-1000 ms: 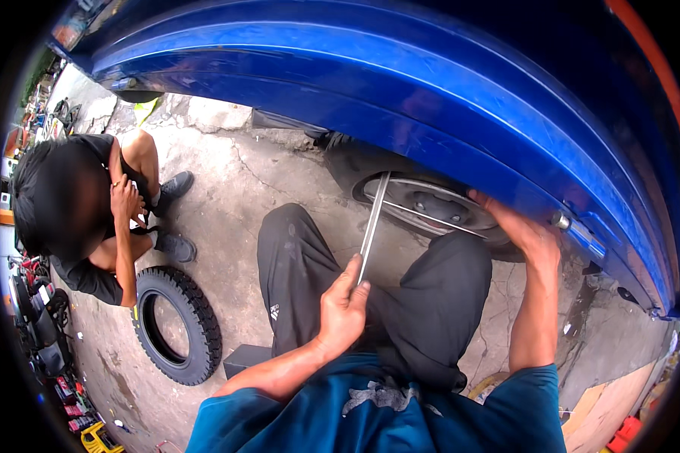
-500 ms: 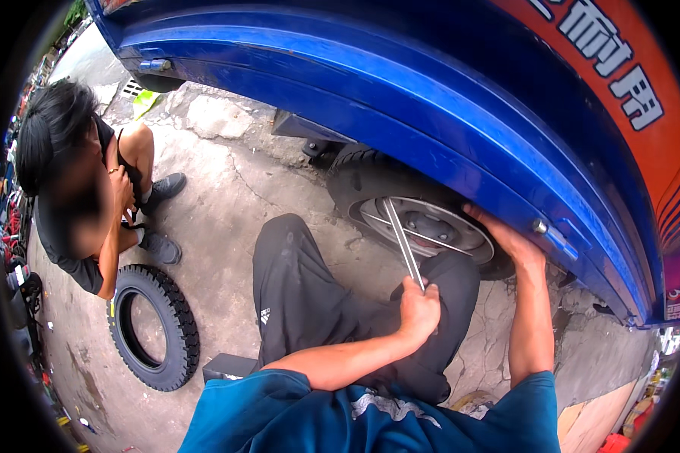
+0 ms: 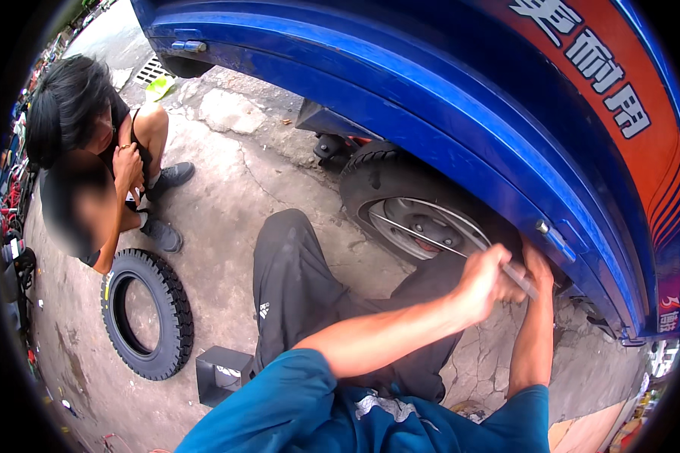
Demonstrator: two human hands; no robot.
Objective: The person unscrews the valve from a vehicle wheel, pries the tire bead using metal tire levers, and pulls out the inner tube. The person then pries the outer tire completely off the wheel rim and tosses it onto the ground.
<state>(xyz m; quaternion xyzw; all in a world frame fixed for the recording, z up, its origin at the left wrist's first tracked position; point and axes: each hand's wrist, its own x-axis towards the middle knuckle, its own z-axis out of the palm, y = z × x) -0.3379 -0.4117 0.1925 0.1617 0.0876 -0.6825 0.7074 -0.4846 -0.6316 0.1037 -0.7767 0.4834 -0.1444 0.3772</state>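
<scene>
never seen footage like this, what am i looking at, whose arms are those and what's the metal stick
The camera sits on a person's head and looks down, so the two bare arms rising from the bottom are their own. The round, bent edges come from the fisheye lens. The person sits on cracked concrete beside a blue vehicle. Their left hand grips a long metal bar lying across the vehicle's wheel; the right hand is at the bar's near end, close under the bodywork. On the ground to the left lie a loose tyre and a small dark box. Another person crouches nearby.

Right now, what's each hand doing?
Left hand: closed around the metal bar.
Right hand: by the wheel, grip cannot be told.
</scene>
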